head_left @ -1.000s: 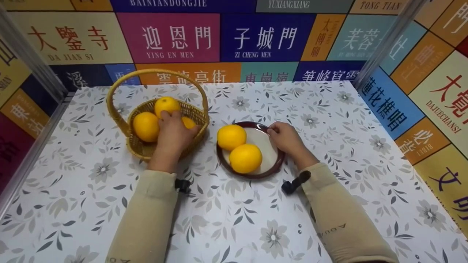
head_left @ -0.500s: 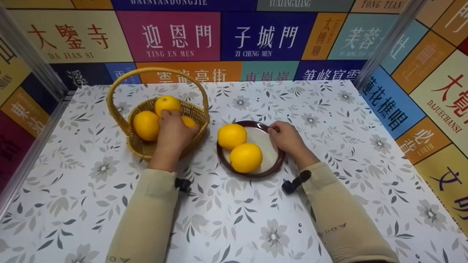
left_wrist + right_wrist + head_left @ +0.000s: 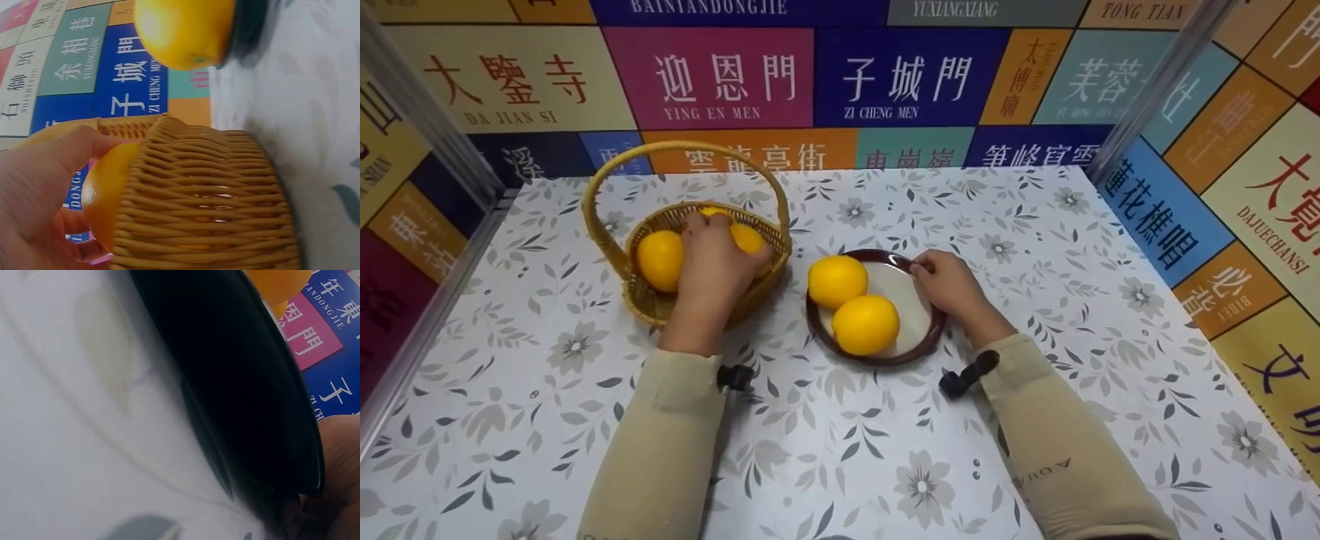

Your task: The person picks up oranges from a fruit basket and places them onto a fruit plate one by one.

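In the head view, my left hand (image 3: 712, 262) reaches into a wicker basket (image 3: 641, 304) with a tall handle. Its thumb and fingers grip an orange (image 3: 748, 240); the left wrist view shows this orange (image 3: 104, 188) close behind the woven wall. Another orange (image 3: 660, 260) lies at the basket's left, and one more (image 3: 714, 213) peeks out beyond my fingertips. My right hand (image 3: 952, 289) pinches the right rim of a brown-edged plate (image 3: 936, 334). Two oranges, one farther back (image 3: 838, 281) and one nearer (image 3: 866, 324), sit on the plate's left side.
A white cloth (image 3: 840, 465) with grey flowers and leaves covers the table. Printed panels (image 3: 907, 79) with large characters stand along the back and both sides. The basket's arched handle (image 3: 682, 148) rises over the fruit.
My left hand has shifted slightly inside the basket. The far orange is now mostly hidden by my fingers, while the orange at the right shows more. The right hand and plate stay put.
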Available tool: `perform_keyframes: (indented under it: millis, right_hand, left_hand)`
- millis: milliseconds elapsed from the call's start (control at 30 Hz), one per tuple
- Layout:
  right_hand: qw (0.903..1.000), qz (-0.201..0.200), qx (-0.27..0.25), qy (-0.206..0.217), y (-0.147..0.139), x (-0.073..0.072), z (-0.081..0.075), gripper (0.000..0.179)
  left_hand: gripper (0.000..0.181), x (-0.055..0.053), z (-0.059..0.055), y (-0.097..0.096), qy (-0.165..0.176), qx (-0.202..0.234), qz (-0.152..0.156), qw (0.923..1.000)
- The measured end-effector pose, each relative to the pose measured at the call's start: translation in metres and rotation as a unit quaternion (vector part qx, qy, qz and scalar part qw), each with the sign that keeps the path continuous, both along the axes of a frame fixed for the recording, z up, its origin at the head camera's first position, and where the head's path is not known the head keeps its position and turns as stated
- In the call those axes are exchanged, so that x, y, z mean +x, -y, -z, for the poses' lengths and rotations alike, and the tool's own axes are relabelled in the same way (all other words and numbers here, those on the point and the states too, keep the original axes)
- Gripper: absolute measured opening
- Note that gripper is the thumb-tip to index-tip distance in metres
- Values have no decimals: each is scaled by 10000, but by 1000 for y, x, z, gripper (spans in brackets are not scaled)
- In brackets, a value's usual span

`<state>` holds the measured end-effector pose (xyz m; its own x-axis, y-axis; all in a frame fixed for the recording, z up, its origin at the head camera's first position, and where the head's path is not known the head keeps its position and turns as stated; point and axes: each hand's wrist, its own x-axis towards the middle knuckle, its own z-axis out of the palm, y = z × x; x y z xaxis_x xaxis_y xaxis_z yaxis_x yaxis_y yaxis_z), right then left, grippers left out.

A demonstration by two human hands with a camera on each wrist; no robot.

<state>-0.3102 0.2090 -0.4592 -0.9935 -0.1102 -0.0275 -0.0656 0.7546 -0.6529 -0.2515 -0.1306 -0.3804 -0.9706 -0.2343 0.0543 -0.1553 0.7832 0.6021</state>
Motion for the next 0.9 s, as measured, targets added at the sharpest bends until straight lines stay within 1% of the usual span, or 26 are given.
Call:
perform_keyframes:
  millis: [167,267,367,533,733,900]
  right_hand:
    - [10000,26,64,-21,-1,1,0,26]
    - [9999,72,58,45,0,2,1,26]
    - [9999,101,25,101,1,1,2,27]
    - [9998,112,10,138,1,1,3,26]
    - [9999,84,1,146,1,1,1,25]
    - [9999,69,2,115,1,1,-2,25]
  left_hand:
    - [77,6,-12,-6,-260,-61,62,9996]
    - [77,10,-19,-11,-346,-74,106,9993]
    - [76,15,-25,-17,-342,-85,160,9992]
    - [74,20,-29,-28,-385,-52,294,9988]
    - [71,28,-31,-42,-490,40,486,9976]
    - [69,30,-31,-56,-642,41,685,9956]
